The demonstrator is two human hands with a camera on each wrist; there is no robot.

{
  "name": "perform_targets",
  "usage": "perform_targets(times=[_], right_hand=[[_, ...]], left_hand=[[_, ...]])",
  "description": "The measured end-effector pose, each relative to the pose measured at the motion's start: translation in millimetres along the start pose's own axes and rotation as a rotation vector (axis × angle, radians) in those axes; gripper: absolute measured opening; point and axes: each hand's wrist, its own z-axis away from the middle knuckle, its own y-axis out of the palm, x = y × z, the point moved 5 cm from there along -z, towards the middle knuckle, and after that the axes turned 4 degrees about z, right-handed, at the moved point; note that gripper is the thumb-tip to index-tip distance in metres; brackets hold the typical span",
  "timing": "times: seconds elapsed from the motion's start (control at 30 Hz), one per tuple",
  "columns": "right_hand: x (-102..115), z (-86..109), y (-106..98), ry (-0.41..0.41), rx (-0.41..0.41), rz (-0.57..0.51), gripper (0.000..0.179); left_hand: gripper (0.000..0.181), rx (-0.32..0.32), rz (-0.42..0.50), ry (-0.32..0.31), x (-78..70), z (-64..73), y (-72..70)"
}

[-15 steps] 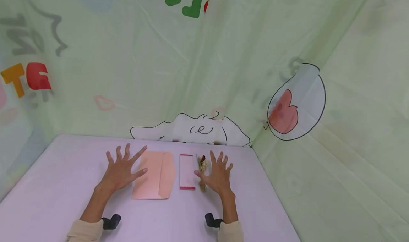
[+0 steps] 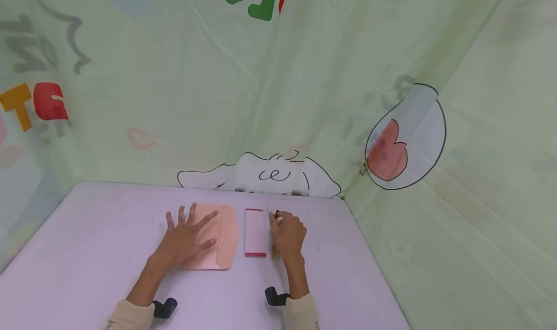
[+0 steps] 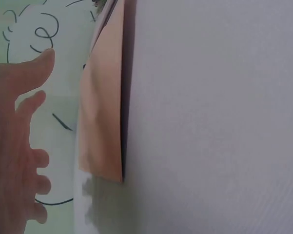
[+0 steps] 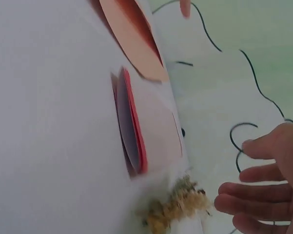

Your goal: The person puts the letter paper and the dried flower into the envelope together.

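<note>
A salmon-pink envelope (image 2: 225,243) lies on the table with its flap out to the right. My left hand (image 2: 180,240) hovers over its left part, fingers spread, holding nothing; the left wrist view shows the hand (image 3: 14,126) apart from the envelope (image 3: 103,107). A folded pale-pink card (image 2: 255,233) with red edges lies right of the envelope. My right hand (image 2: 289,234) is above a small bunch of dried flowers (image 2: 275,252), partly hiding it. In the right wrist view, a gap separates its loosely bent fingers (image 4: 256,192) from the flowers (image 4: 180,207).
The pale table (image 2: 348,272) ends at a green curtain (image 2: 196,102) with printed drawings along the back and sides. Each wrist has a black device, one on the left (image 2: 165,308) and one on the right (image 2: 276,297).
My left hand has moved right, farther over the envelope. The right hand has shifted left onto the dried flowers, and its spread fingers have drawn together. The envelope and card stay put.
</note>
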Motion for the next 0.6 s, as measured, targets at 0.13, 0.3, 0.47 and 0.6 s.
perform_targets(times=[0.13, 0.3, 0.47, 0.6], right_hand=[[15, 6.1, 14, 0.074, 0.053, -0.019, 0.026], [26, 16.6, 32, 0.153, 0.061, -0.010, 0.028], [29, 26.1, 50, 0.213, 0.075, 0.011, 0.027], [27, 30.6, 61, 0.260, 0.082, 0.022, 0.035]], left_hand=[[0.067, 0.030, 0.066, -0.006, -7.6, -0.4, 9.1], [0.064, 0.100, 0.144, -0.034, -14.4, 0.6, 20.1], [0.065, 0.174, 0.204, -0.069, -14.1, 3.7, 30.0], [0.067, 0.232, 0.246, -0.100, -13.9, 4.8, 31.7]])
